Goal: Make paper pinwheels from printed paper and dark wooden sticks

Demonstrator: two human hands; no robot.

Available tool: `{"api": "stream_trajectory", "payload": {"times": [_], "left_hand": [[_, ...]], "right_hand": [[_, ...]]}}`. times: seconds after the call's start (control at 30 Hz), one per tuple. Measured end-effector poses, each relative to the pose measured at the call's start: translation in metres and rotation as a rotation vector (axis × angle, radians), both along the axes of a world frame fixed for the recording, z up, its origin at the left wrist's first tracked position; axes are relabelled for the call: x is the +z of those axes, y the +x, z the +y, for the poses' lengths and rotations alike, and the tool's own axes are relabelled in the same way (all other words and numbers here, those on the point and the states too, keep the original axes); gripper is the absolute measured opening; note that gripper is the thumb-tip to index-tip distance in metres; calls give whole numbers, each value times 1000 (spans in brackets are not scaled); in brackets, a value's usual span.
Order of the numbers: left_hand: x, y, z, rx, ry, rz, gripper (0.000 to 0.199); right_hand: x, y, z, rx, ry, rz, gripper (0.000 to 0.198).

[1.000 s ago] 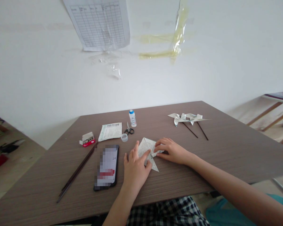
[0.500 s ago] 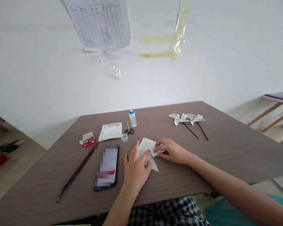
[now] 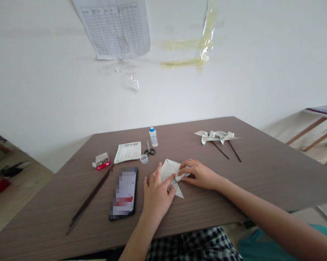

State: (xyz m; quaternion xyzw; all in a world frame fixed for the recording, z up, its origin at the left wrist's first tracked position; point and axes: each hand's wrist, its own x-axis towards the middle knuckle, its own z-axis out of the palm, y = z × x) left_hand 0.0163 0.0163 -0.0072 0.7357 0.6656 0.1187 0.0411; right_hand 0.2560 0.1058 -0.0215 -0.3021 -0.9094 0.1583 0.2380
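Note:
A folded piece of printed paper [image 3: 168,169] lies on the table in front of me, cut into pointed flaps, with one flap pointing toward me. My left hand [image 3: 157,192] rests over its left side, fingers spread, the index fingertip pressing near the paper's middle. At the right side, my right hand [image 3: 194,174] has its fingers and thumb closed on a flap, partly hiding it. The two hands' fingertips are close together but apart.
Left of the hands are a phone [image 3: 123,194], dark sticks [image 3: 89,197] and a small red box [image 3: 102,165]. Beyond them are a paper packet [image 3: 127,151], scissors [image 3: 149,150], a clear cap [image 3: 144,159] and a blue-capped bottle [image 3: 153,137]. Two paper pinwheels [image 3: 216,137] lie at the back right.
Almost nothing differs. My left index fingertip has shifted slightly right on the paper; my right hand keeps its place.

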Motion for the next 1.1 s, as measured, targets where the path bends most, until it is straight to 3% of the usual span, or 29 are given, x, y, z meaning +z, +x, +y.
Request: {"api": "stream_trajectory", "payload": {"times": [0.3,0.77,1.1], "left_hand": [[-10,-1,1,27,104,-29,59],[9,4,0,13,-76,-11,51],[8,0,4,-2,-73,-4,52]], "right_hand": [[2,-1,-1,-24,-27,-12,23],[0,-1,0,-9,-23,-13,20],[-1,0,0,-7,3,-10,18]]}}
